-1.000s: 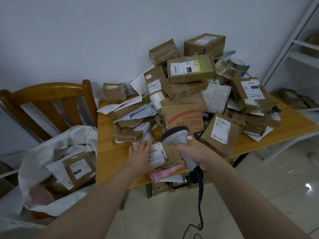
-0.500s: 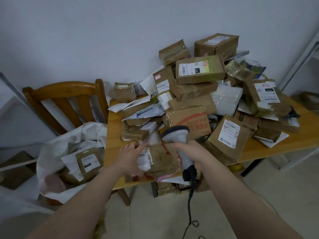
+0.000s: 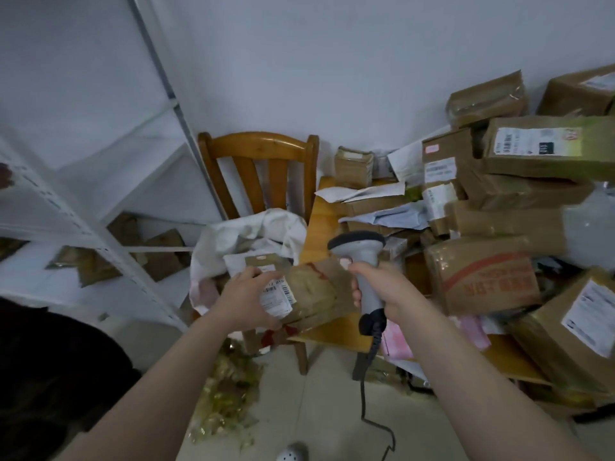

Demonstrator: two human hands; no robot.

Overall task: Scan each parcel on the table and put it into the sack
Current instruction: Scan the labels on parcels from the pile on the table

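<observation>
Since the last look, the parcel has slid over the worktop edge toward the sack, centre frame. Our left hand grips its labelled end; right hand wraps the scanner. We should carry it clear over the sack rim before releasing. Brown, crumpled, taped, white barcode label

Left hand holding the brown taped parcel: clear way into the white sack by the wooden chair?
Probably yes. The left hand grips the brown taped parcel right beside the white sack, whose mouth gapes open toward it; nothing stands between them.
</observation>
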